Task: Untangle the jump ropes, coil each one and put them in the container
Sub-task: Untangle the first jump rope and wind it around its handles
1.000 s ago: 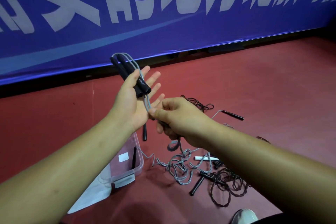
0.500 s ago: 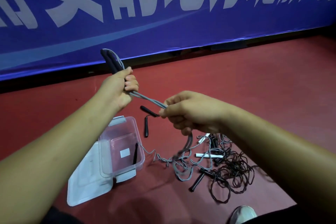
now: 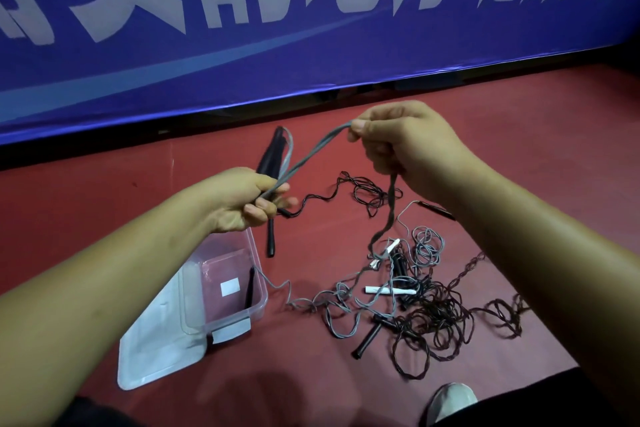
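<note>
The left hand (image 3: pixel 242 199) is gripping two black handles (image 3: pixel 272 156) plus grey rope (image 3: pixel 311 152) strands; the handle bottoms are hiding inside the fist. The right hand (image 3: pixel 405 146), held higher, is pinching the same grey rope with thumb and forefinger. The rope is passing through its curled fingers and hanging into the tangle (image 3: pixel 415 305) on the red floor (image 3: pixel 519 149). The right forearm is covering the tangle's right edge, and which cord joins which handle is unclear. The clear container (image 3: pixel 225 319) is sitting under the left wrist, partly blocked by the forearm, with a lone handle (image 3: pixel 249 288) leaning inside and the lid (image 3: pixel 152 350) lying beside it.
</note>
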{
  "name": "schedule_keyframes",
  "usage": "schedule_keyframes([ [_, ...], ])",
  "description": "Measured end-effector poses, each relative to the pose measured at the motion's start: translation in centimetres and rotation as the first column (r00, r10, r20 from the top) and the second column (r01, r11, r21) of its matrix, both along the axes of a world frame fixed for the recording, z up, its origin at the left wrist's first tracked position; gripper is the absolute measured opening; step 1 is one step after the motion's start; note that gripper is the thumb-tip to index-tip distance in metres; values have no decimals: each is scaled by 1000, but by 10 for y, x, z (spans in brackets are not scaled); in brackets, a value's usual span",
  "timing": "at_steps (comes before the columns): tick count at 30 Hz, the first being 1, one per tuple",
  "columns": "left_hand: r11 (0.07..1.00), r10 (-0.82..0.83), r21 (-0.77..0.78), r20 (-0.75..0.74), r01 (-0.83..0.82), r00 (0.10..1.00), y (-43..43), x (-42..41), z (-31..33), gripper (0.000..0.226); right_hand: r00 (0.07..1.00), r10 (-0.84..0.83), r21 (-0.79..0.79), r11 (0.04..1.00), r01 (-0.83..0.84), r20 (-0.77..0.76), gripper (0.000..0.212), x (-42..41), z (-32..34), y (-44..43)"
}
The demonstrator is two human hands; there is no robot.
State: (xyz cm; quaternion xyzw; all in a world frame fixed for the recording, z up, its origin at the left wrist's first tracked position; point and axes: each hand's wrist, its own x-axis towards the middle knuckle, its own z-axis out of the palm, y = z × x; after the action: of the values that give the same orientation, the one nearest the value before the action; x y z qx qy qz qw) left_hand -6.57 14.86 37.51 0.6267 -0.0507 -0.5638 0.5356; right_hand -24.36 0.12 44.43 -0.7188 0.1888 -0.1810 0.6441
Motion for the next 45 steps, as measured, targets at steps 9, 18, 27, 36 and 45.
schedule_keyframes([
  [9, 928, -366, -148, -192, 341, 911, 1, -17, 15, 56, 976, -201, 62, 977, 206, -79, 21, 2, -18, -29],
  [18, 743, -669, 178, 220, 645, 710, -1, -39, 9, 30, 963, -201, -441, 891, 104, -179, 20, 3, -19, -25],
  [27, 700, -608, -148, 391, 699, 691, 5, -45, 17, 18, 976, -40, -228, 974, -11, -216, 17, 0, -44, -42],
  [36, 899, -7, -425, 230, 107, 973, -7, -18, 12, 20, 926, 69, -219, 963, -160, -372, 16, -4, -36, -35],
  [45, 974, 32, -223, 298, 37, 954, -1, 13, -3, 25, 932, 162, -137, 967, -216, -324, 17, -16, -14, -28],
])
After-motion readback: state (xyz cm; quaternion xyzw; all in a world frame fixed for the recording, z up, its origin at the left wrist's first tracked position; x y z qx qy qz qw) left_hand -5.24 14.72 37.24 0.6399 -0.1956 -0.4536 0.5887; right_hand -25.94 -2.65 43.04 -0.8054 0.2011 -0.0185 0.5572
